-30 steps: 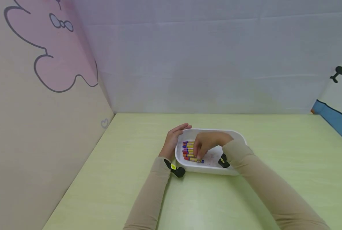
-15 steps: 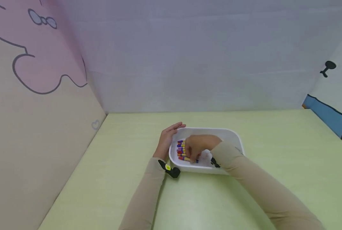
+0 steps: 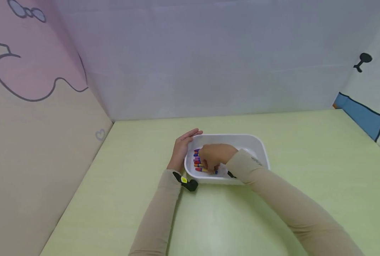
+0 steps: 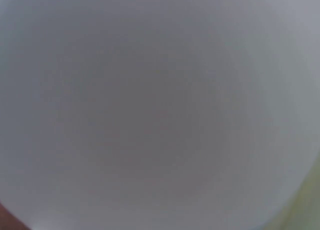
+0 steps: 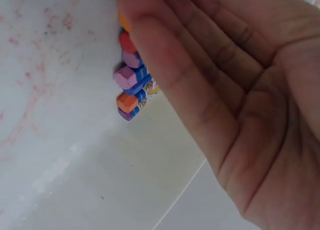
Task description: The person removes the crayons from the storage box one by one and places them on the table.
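My left hand (image 3: 179, 151) rests against the left end of a white tray (image 3: 260, 149), its fingers stretched along the far left corner. Several crayons in coloured wrappers lie side by side at that end, including a red-tipped crayon (image 3: 200, 170) at the front of the row. Over them is my right hand (image 3: 216, 155), fingers angled down onto the row; it covers much of it. In the right wrist view, orange, pink and purple crayon ends, such as a pink crayon (image 5: 126, 78), show beside the nearly straight fingers (image 5: 172, 65). Thumb and index tip are hidden there.
Pale green tabletop (image 3: 139, 153) surrounds the tray. A white back wall (image 3: 209, 71) and patterned side walls enclose it. Reddish smudges mark the tray floor (image 5: 50, 65). The left wrist view is mostly filled by the blurred white tray side (image 4: 160, 110).
The head view has turned, so the scene shifts left and a little up. My right hand stays low over the crayons, its fingertips moving slightly along the row. The left hand keeps its place.
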`<action>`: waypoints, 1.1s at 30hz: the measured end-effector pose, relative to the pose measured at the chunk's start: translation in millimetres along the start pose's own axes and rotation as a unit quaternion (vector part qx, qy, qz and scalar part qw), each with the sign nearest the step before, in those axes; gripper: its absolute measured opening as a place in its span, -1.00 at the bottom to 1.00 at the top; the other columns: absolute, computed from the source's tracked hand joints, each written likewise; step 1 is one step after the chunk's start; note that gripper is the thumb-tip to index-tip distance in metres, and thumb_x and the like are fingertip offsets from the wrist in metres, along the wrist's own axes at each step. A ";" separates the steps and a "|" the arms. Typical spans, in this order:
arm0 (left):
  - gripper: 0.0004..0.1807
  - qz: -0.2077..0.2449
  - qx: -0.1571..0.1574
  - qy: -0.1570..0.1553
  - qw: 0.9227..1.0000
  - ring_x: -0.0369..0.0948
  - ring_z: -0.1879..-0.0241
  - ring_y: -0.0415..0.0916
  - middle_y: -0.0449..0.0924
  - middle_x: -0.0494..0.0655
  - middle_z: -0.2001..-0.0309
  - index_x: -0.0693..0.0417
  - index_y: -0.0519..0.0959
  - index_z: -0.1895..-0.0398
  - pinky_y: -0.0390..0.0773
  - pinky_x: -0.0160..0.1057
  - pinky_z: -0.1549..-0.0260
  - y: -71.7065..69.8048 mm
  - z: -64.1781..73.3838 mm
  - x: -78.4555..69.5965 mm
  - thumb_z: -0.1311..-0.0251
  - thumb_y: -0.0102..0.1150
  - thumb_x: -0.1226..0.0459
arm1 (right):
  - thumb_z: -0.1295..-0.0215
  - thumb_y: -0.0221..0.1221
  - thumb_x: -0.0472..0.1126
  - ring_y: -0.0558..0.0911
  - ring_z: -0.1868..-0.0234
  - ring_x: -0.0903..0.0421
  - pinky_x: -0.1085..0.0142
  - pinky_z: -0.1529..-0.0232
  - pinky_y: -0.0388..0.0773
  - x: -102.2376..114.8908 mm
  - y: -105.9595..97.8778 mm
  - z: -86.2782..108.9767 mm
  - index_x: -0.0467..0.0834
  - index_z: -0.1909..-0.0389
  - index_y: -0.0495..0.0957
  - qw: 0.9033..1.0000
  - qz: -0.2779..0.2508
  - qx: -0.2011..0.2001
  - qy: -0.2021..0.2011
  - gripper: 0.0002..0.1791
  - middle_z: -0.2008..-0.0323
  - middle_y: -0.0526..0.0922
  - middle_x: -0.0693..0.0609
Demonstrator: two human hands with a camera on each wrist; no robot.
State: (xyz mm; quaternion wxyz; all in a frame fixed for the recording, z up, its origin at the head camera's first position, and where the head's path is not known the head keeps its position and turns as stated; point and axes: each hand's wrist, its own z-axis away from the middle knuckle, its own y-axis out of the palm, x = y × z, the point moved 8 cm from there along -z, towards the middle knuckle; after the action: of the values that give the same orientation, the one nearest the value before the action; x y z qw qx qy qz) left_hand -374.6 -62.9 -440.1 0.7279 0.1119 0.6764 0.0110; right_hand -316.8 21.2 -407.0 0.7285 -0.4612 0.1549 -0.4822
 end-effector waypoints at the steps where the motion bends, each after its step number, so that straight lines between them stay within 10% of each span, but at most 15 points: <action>1: -0.57 -0.001 0.000 0.000 1.000 -0.25 -0.25 0.42 0.59 0.00 -0.14 0.05 0.54 -0.19 0.40 -0.32 -0.23 0.4 -0.5 -0.4 -0.34 -0.20 0.40 | -0.06 0.39 -0.26 0.51 0.55 0.20 0.43 0.49 0.44 -0.4 -0.5 0.0 -0.05 0.56 0.62 1.000 0.000 0.001 -0.003 -0.86 0.57 0.57 0.10; 33: -0.56 0.023 0.011 -0.009 1.000 -0.19 -0.27 0.40 0.55 -0.01 -0.19 0.08 0.48 -0.24 0.37 -0.18 -0.30 1.6 0.0 1.4 -0.35 -0.21 0.38 | -0.17 0.28 -0.25 0.55 0.47 0.22 0.34 0.32 0.59 -28.5 -33.8 26.7 -0.12 0.37 0.66 0.994 -0.091 -0.006 -0.068 -0.97 0.45 0.64 0.08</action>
State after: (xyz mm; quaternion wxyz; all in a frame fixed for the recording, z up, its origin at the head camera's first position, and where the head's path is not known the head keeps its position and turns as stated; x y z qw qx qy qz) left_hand -374.3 -61.2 -441.2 0.7323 0.1352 0.6672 0.0189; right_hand -331.6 55.6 -371.5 0.6878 -0.5099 0.0654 -0.5125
